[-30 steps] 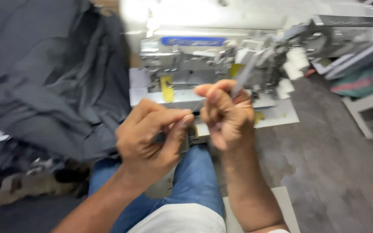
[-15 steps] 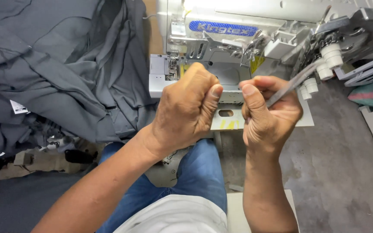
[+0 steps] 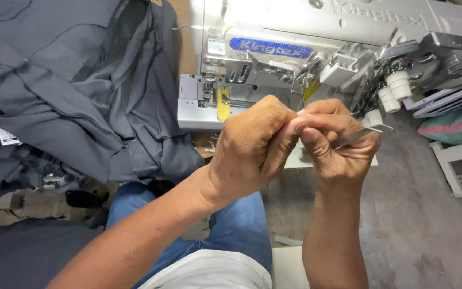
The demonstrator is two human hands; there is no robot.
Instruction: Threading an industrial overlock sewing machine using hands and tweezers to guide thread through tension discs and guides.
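While the person sits at the machine, the heap of grey fabric [image 3: 76, 91] takes the whole left side, draped down toward the knee. The grey industrial sewing machine [image 3: 316, 48] runs along the top edge, needle area and yellow tag at its left end, white thread knobs [image 3: 394, 88] toward its right. Concrete floor [image 3: 429, 225] lower right, a white stand [image 3: 455, 160] with folded cloth at the right edge.

Both hands meet in front of the machine bed, above the blue jeans [image 3: 231, 230]. Left hand [image 3: 252, 147] is curled tight, fingers pinched at the tips, touching the right hand's fingertips; what it pinches is too small to tell, maybe thread. Right hand [image 3: 338, 147] is closed around slim metal tweezers [image 3: 356, 136], lying across the palm, long axis running right and slightly up, tip poking out the hand's far side toward the knobs. Right hand is nearer the tool. Nothing stands between hands and machine.
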